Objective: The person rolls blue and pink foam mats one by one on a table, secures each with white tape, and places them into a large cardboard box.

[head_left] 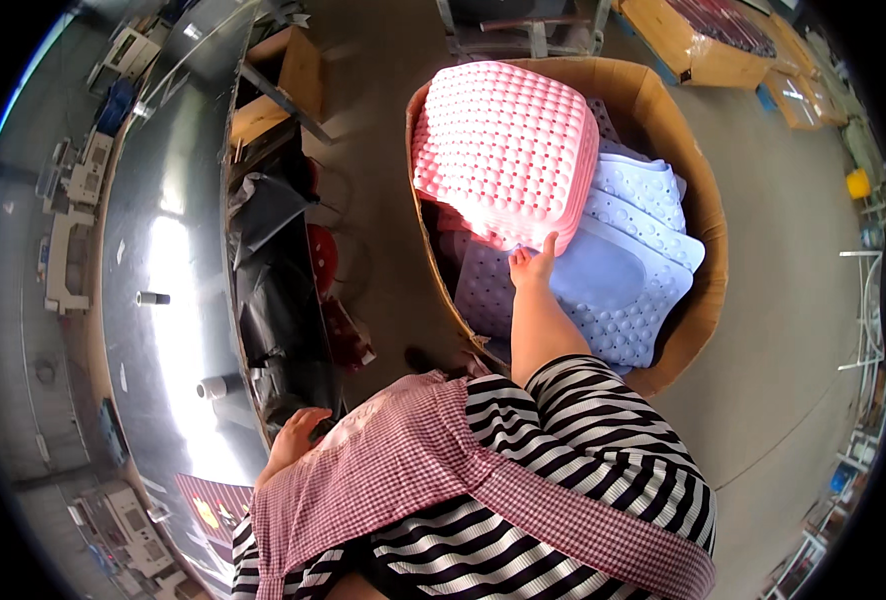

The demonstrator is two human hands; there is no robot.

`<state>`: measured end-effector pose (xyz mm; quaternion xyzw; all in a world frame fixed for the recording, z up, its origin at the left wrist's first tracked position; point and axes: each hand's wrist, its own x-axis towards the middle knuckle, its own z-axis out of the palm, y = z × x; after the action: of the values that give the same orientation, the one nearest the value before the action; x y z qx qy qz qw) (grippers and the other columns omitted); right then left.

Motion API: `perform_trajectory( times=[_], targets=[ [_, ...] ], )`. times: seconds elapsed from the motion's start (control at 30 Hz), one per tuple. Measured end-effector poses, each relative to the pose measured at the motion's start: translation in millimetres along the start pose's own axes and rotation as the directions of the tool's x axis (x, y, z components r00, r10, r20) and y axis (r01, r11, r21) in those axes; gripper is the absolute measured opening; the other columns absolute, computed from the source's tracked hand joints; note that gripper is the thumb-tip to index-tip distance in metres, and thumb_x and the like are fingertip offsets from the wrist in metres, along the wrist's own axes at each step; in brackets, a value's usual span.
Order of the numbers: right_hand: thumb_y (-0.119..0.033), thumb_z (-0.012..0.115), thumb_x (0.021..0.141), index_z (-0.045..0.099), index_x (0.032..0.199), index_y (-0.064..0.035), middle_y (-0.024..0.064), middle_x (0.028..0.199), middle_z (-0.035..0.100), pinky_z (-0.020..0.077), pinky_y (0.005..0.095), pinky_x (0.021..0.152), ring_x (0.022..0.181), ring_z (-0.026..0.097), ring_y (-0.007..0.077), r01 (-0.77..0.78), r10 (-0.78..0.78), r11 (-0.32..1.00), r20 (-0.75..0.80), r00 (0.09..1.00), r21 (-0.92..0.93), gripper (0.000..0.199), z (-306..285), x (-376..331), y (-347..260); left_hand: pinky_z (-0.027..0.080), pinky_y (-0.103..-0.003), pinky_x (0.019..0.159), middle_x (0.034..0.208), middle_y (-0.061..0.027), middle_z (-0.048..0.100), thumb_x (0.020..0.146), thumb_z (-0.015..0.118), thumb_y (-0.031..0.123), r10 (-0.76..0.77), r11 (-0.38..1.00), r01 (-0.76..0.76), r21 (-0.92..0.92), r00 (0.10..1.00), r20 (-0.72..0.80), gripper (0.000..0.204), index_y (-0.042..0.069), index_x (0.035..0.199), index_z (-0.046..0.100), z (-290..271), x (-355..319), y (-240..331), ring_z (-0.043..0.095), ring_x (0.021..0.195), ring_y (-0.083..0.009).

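A thick stack of pink bubble-textured mats point(508, 145) lies tilted in a large cardboard box point(708, 300), on top of other mats. My right hand point(533, 266) reaches to the near edge of this stack, thumb and fingers apart, the fingertips touching or almost touching it. Beneath and right of the stack are several light blue mats point(603, 270) with raised bumps, some folded over. My left hand point(298, 440) is by the table's edge, its fingers curled at a small dark thing that I cannot make out.
A long shiny table point(173, 340) runs along the left, with sewing machines point(88, 170) beyond it. Black sheeting point(273, 260) hangs under its edge. A metal-framed cart point(533, 35) stands behind the box. More cartons point(703, 45) lie at the far right, and racks point(868, 310) line the right side.
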<state>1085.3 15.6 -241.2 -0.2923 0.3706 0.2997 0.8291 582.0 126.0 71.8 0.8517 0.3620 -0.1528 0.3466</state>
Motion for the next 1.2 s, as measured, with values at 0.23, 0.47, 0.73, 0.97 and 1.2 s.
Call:
perform_trajectory(
  times=[0.23,0.47,0.73,0.97,1.2],
  targets=[
    [-0.065,0.074,0.085,0.050,0.148,-0.0111,0.0080,0.146,0.057,0.0415,0.0553,0.107,0.136,0.050,0.0319,0.152,-0.155,0.983,0.020,0.988,0.106,0.086,52.3,12.7,7.9,0.050,-0.042,0.105,0.132,-0.0134,0.064,0.087,0.077,0.019,0.066,0.976,-0.095,0.196,0.986,0.152,0.046,0.010,0.131,0.064,-58.7,118.3,13.7,0.060,0.124,-0.0346],
    [-0.056,0.072,0.092,0.055,0.143,-0.0179,0.0019,0.141,0.059,0.0455,0.0495,0.103,0.124,0.058,0.0242,0.091,-0.089,0.988,-0.024,0.996,0.127,0.066,82.9,2.0,5.1,0.050,-0.043,0.105,0.132,-0.0151,0.064,0.085,0.077,0.021,0.263,0.920,-0.333,0.205,0.916,0.304,0.049,0.005,0.129,0.065,-127.0,244.3,-15.3,0.061,0.123,-0.0337],
    [-0.065,0.064,0.093,0.055,0.139,-0.0138,0.0080,0.136,0.057,0.0522,0.0452,0.096,0.120,0.056,0.0283,0.209,-0.210,0.977,-0.239,0.948,-0.029,0.070,120.6,-42.9,17.2,0.049,-0.042,0.104,0.128,-0.0155,0.065,0.086,0.075,0.024,0.378,0.851,-0.466,0.242,0.863,0.335,0.047,0.004,0.128,0.065,-187.8,346.0,-9.8,0.063,0.117,-0.0351],
    [-0.078,0.053,0.091,0.042,0.152,-0.0199,0.0104,0.152,0.044,0.0368,0.0698,0.104,0.125,0.048,0.0488,-0.023,-0.006,0.989,-0.192,0.981,-0.147,0.085,103.2,-36.0,45.2,0.049,-0.043,0.104,0.130,-0.0161,0.064,0.088,0.073,0.026,0.383,0.872,-0.469,0.140,0.833,0.400,0.048,0.005,0.130,0.063,-202.2,389.8,-16.3,0.061,0.120,-0.0349],
    [-0.086,0.064,0.077,0.040,0.149,-0.0204,0.0107,0.142,0.043,0.0286,0.0665,0.111,0.108,0.050,0.0396,-0.063,0.066,0.998,-0.384,0.921,0.020,0.101,101.3,7.5,79.5,0.050,-0.042,0.101,0.124,-0.0149,0.065,0.087,0.075,0.026,0.364,0.839,-0.496,0.223,0.817,0.448,0.049,0.005,0.130,0.063,-197.2,390.5,-26.3,0.063,0.113,-0.0341]
  ],
)
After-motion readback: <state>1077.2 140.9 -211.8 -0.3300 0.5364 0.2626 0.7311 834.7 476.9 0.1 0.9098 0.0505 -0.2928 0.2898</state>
